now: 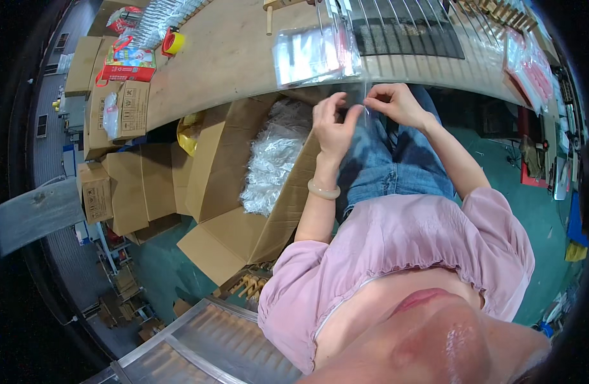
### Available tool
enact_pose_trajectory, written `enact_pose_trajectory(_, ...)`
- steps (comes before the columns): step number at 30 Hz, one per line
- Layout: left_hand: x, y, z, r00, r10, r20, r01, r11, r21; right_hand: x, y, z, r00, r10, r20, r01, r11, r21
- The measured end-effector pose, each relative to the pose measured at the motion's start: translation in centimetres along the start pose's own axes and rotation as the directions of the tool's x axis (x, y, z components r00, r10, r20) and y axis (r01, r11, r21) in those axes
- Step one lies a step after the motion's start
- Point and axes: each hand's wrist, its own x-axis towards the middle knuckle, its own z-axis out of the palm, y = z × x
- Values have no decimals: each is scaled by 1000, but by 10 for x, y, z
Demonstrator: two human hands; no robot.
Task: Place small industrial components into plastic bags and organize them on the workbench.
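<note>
left hand (333, 125), right hand (397, 104), thin clear film strip (366, 102)

Far: stack of clear bags (315, 56) crowds the counter (230, 57) edge.
Left: open carton (243, 185) blocks.
Right: open floor (531, 205).

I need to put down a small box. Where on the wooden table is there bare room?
The table is bare between the yellow tape roll and the stack of clear bags. Right of that, metal rods and packets crowd it, and both hands work at the front edge.
</note>
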Motion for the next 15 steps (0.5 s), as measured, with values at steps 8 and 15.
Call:
enact_pose_trajectory(8, 1, 10, 11, 787, -268, 556, 608, 484, -629, 0, -26, -14, 989, 14, 150, 8, 990, -141)
enact_pose_trajectory(15, 0, 11, 21, 627, -287, 724, 693, -219, -687, 0, -8, -8, 982, -94, 166, 16, 907, 420)
